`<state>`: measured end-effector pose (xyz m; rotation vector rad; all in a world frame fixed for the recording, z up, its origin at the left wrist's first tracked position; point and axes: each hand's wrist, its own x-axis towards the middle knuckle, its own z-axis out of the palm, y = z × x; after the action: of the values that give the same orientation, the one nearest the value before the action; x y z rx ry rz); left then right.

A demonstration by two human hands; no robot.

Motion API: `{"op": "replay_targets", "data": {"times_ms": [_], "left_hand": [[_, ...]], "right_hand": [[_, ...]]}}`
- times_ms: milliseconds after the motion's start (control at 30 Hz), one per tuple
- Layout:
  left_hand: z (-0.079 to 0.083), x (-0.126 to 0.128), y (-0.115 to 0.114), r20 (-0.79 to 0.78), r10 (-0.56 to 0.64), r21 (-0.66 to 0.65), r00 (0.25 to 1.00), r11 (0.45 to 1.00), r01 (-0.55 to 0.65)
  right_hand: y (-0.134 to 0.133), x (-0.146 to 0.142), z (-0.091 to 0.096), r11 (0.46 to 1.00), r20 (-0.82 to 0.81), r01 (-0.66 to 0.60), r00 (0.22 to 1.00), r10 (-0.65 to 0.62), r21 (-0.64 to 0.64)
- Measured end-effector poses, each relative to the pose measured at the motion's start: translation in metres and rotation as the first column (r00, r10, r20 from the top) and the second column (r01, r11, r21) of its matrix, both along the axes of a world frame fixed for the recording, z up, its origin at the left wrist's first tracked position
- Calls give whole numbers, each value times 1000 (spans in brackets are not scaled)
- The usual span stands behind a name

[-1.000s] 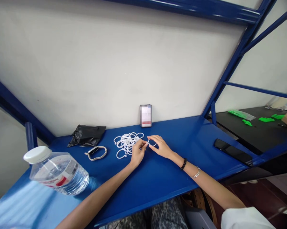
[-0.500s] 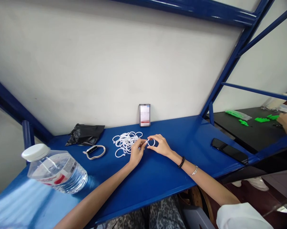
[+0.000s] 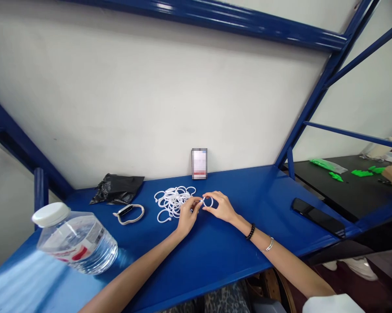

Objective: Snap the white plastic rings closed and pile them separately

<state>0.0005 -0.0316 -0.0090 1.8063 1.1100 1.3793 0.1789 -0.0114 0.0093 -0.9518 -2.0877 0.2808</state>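
Left hand: thumb and fingertips pinched together on the left side of a white ring, seemingly to steady it.
Right hand: thumb and forefinger curved apart in a C, holding the same ring by its far and near edges, a grip that leaves much of the loop uncovered.
Ring's place: between the hands, over the middle of the blue table.
Pile of rings: beside the left hand and partly hidden by it, presumably for a short reach.
Upright phone: against the far wall, probably leaned so its blurred screen faces the person.
Left side: bottle near, watch and black bag farther, apparently set aside.
Right side: second phone lying flat, well apart from the hands.
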Motion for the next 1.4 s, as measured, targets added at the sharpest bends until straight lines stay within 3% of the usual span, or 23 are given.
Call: {"op": "replay_targets", "data": {"times_ms": [600,800,1067,1200,1400], "left_hand": [[3,-1,0,8,44,-15,999,999,-44],[5,-2,4,37,53,-15,998,999,-52],[14,14,28,141,110,-93,984,991,-97],[7,24,28,185,83,-121,979,991,-61],[-3,28,10,195,-13,-189,981,981,50]], "right_hand": [[2,-1,-3,1000,21,-18,1000,18,8],[3,-8,-2,999,53,0,999,2,-46],[18,-34,-9,968,-254,122,951,-177,-218],[22,-40,-10,923,-398,3,902,-169,-386],[19,-31,-15,782,-566,-296,820,-87,-548]]}}
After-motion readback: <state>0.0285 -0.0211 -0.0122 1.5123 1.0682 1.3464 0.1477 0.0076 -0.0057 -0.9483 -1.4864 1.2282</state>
